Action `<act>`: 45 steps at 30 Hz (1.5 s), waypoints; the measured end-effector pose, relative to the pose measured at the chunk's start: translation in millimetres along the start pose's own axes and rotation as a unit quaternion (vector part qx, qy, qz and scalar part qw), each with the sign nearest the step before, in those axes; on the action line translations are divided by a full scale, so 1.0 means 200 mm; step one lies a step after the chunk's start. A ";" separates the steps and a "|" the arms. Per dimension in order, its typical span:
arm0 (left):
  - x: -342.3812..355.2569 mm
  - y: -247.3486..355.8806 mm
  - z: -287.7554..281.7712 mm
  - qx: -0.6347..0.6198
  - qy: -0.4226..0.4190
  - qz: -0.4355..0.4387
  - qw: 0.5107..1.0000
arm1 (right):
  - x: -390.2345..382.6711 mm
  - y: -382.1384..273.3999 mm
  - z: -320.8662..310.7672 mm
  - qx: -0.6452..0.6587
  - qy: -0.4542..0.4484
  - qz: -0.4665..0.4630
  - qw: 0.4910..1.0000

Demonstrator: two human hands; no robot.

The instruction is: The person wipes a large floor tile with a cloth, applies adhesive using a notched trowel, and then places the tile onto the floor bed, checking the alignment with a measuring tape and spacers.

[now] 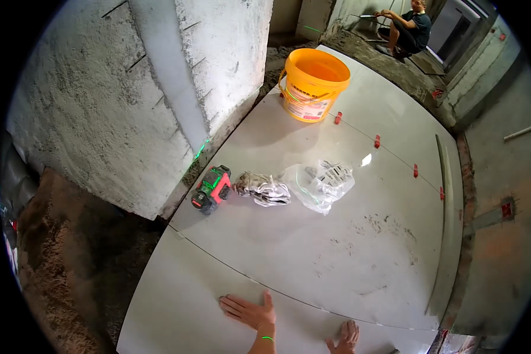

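Note:
My left hand (246, 310) lies flat on a large pale floor tile (177, 283), fingers spread toward the left and thumb pointing at the seam ahead. To its right, my right hand (344, 338) rests palm down on the same tile, just short of the seam, its fingers stretched forward and thumb apart. Neither hand holds anything. A thin dark seam (248, 276) divides this tile from the one beyond. At the lower edge, beside my right hand, the tip of a grey object (394, 351) shows, too cut off to name. A green laser line crosses my left wrist.
Beyond the seam sit a red-black laser level (212, 190), crumpled dirty gloves (263, 189), a clear plastic bag (321, 186) and a yellow bucket (316, 85). Red wedges (377, 141) mark another seam. A long strip (445, 236) lies right; a rough pillar (153, 106) stands left. A person (410, 29) squats far off.

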State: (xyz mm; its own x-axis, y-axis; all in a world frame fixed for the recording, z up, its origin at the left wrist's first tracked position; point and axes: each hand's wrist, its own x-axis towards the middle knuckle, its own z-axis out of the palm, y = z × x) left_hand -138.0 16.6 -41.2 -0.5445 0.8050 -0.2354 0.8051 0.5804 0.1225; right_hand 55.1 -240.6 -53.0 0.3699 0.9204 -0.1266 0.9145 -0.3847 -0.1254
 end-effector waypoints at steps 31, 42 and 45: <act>0.03 -0.03 -0.01 -0.084 -0.070 -0.022 0.994 | 3.40 -0.99 -1.09 0.042 0.223 -0.093 0.970; 0.02 -0.03 0.06 -0.055 -0.007 0.032 0.998 | 2.69 -0.48 -1.53 0.304 0.187 -0.207 0.911; 0.00 -0.10 0.09 -0.070 0.032 0.036 0.996 | 2.15 -0.29 -1.70 0.227 0.187 -0.201 0.934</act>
State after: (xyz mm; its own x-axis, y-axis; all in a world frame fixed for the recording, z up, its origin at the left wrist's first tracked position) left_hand -149.6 3.9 -61.4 -0.5033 0.8491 -0.1603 0.8047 0.5282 0.2710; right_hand 216.5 200.7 234.9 0.1208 0.9240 0.3629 0.8598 0.0853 -0.5035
